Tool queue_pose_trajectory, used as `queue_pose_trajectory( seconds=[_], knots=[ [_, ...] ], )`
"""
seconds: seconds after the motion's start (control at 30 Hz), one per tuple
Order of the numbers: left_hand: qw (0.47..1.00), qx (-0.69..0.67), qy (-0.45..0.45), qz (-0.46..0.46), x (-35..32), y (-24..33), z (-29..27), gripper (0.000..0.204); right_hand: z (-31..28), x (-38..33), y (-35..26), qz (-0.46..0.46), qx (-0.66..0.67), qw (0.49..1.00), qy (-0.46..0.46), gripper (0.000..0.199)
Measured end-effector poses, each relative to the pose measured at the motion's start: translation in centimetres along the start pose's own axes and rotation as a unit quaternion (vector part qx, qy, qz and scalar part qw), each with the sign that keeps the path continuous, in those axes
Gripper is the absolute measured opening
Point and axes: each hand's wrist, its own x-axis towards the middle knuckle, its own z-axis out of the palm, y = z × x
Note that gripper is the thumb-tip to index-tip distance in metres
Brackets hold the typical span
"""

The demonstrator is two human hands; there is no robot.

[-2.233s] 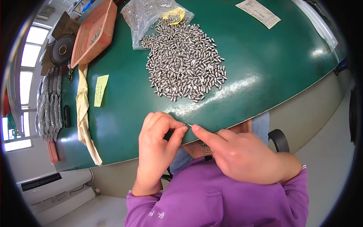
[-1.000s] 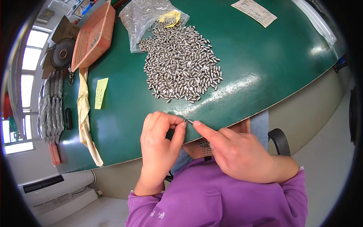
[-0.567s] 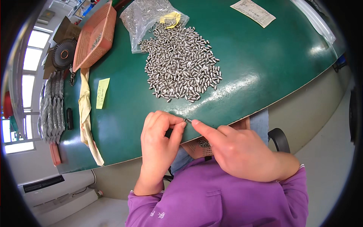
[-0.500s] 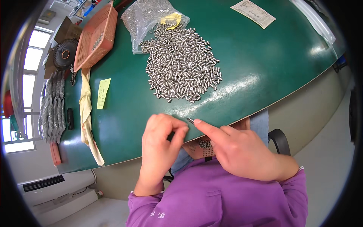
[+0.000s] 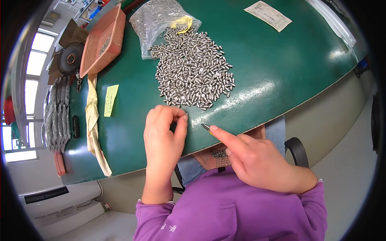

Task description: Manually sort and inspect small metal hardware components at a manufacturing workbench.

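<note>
A large heap of small silvery metal pins with pointed ends lies on the green table. My left hand is just off the heap's near edge, thumb and forefinger pinched together; whatever sits between the fingertips is too small to make out. In my right hand, close to the table's front edge, is a slim metal-tipped tool with a bit of yellow on it. The forefinger lies stretched along the tool, and most of its body is hidden by the hand.
A clear plastic bag of pins opens onto the heap. At left are a pink basket, yellow cloth, yellow note, black marker and packed bags. Below the table edge sits another pink basket holding small metal parts.
My left hand has moved forward and slightly left, away from the tool and up to the heap's near edge. My right hand has barely shifted and still grips the tool.
</note>
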Motion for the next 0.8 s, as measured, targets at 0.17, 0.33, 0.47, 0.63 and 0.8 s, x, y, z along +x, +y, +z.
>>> queue_pose_trajectory(
  seconds=[0.17, 0.33, 0.47, 0.63, 0.8],
  knots=[
    [0.997, -0.058, -0.051, -0.009, -1.6, 1.1, -0.4, 0.015, 0.4, 0.1, -0.1, -0.006, -0.015, 1.0, 0.003, 0.063],
    [0.997, -0.057, -0.048, 0.018, -1.8, 1.1, -0.3, 0.016, 0.9, 0.2, -0.2, -0.014, -0.03, 0.999, 0.022, 0.057],
    [0.997, -0.065, -0.046, 0.012, -1.8, 1.0, -0.2, 0.016, 1.0, 0.2, -0.2, -0.02, -0.038, 0.999, 0.018, 0.055],
    [0.996, -0.077, -0.049, 0.0, -1.8, 0.8, -0.2, 0.016, -0.6, 0.9, -0.9, 0.001, -0.035, 0.998, -0.054, 0.056],
    [0.996, -0.079, -0.051, -0.007, -1.8, 1.0, -0.3, 0.016, -0.7, 1.0, -1.1, -0.005, -0.052, 0.996, -0.071, 0.058]
  ],
)
